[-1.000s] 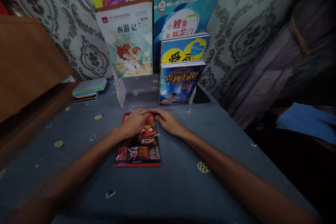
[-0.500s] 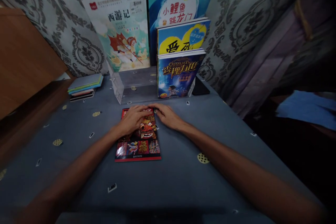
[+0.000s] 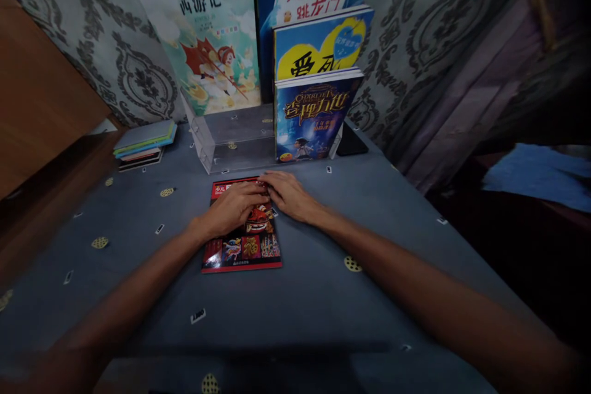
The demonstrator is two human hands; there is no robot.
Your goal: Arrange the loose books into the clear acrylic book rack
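A red and black book (image 3: 252,247) with a dragon-like mask on its cover lies flat on the table. Across its upper middle rests my left hand (image 3: 235,205), palm down with fingers stretched out, hiding part of the cover. My right hand (image 3: 290,196) is at the book's upper right corner, fingers extended and slightly bent, their tips meeting the left fingertips. The right thumb is close to the book's right edge; whether it touches is hard to make out.
Behind the book stands a clear acrylic holder (image 3: 205,146) with several upright books, including a blue comic (image 3: 314,118) in front and a pale green book (image 3: 198,43). A stack of notebooks (image 3: 144,143) lies left. A flat black object (image 3: 351,143) sits right of the holder.
My right hand has shifted slightly left onto the book's upper right corner. My left hand has slid down a little on the cover, showing more of the title. The camera has tilted down slightly.
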